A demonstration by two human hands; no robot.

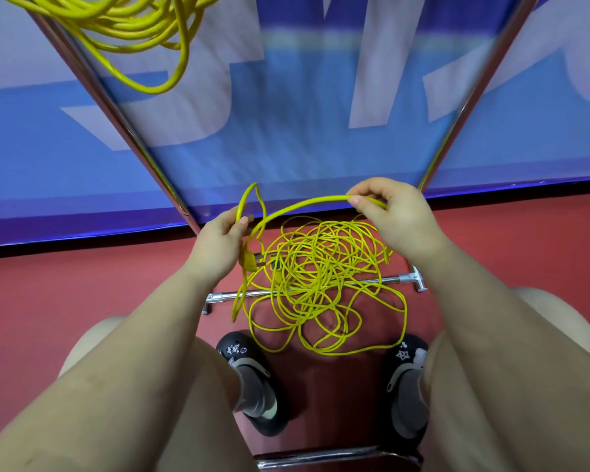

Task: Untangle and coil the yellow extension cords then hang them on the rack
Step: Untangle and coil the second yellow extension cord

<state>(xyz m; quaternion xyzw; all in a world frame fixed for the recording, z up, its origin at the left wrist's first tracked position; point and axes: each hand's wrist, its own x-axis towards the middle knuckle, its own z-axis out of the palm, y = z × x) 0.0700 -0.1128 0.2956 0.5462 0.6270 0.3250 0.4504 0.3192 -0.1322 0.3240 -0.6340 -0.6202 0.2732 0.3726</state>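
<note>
both hands on 1 yellow cord

my left hand (218, 240) and right hand (394, 212) each pinch a strand of the tangled cord (317, 277) heaped on the red floor (82, 291) between my shoes; another coil (133, 25) hangs far left on the rack (116, 117).

Tangled cord pile (317, 277) over the rack's base bar (394, 278), between both shoes (252, 379).

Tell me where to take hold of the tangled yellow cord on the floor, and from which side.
Not the heap itself. Probably best is the plug end at the left edge of the tangled cord, below the left hand: it lies outside the knotted loops. Come from above and the left. The right hand pinches a free strand arching between the hands, so feed from there.
</note>
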